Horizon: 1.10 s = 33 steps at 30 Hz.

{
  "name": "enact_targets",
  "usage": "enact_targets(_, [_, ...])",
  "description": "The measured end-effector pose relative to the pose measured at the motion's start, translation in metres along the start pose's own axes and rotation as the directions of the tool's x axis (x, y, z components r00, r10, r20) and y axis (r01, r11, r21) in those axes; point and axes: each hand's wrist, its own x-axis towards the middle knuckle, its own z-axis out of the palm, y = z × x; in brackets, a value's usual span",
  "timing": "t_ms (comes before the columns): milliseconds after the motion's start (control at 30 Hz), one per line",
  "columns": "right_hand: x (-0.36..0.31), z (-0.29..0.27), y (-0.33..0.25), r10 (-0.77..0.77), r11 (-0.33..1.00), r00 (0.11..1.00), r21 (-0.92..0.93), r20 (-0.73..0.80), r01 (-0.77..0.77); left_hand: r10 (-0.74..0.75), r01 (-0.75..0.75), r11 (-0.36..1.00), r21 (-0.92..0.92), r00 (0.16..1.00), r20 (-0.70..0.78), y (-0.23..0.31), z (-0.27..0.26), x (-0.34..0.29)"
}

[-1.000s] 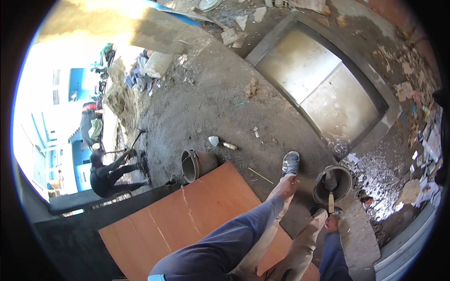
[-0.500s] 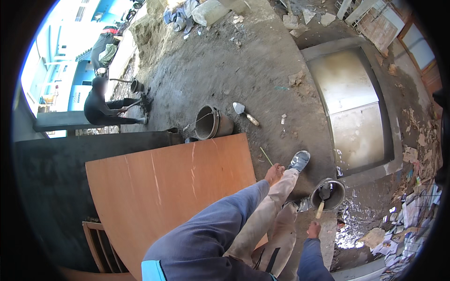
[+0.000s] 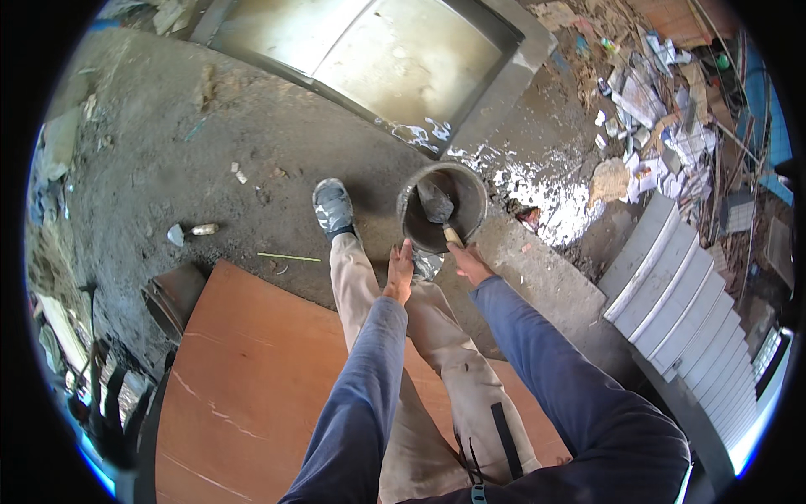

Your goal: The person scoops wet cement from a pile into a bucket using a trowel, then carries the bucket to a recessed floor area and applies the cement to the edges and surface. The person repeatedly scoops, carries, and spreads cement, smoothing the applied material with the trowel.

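Note:
A dark round bucket (image 3: 476, 186) stands on the ground just beyond my feet. Inside it lies the blade of a trowel (image 3: 436, 204), its wooden handle leaning over the near rim. My right hand (image 3: 472, 264) is closed around that handle. At the bucket's near left rim is my left hand (image 3: 400, 274), its fingers pressed together against the edge; the thumb side is partly hidden. What lies at the bottom of the bucket is too dark to make out.
A reddish-brown board (image 3: 252, 361) lies at my left, with another bucket (image 3: 175, 298) by its corner. A second trowel (image 3: 191, 233) and a thin yellow-green strip (image 3: 289, 257) lie on the ground. Beyond is a framed basin (image 3: 403, 67); stacked grey tiles (image 3: 672, 277) and rubble fill the right.
My view has swung to the right, so the bucket is now central. My left hand has moved from beside my leg to the bucket rim, and my right hand now grips the trowel handle.

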Motion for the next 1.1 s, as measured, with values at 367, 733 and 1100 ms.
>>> enact_targets(367, [-0.124, -0.069, 0.033, -0.325, 0.844, 0.939, 0.483, 0.115, 0.233, 0.210, -0.211, 0.978, 0.000, 0.973, 0.091, 0.049, 0.043, 0.041])
enact_targets(733, [-0.223, -0.109, 0.005, -0.096, 0.553, 0.994, 0.827, -0.050, 0.096, 0.817, -0.745, 0.294, 0.599, 0.521, 0.248, 0.345, 0.122, 0.075])
enact_targets(1100, [-0.191, -0.088, -0.030, -0.049, 0.315, 0.998, 0.949, 0.035, -0.018, 0.410, -0.756, -0.316, 0.573, 0.435, 0.801, 0.381, 0.244, 0.217])
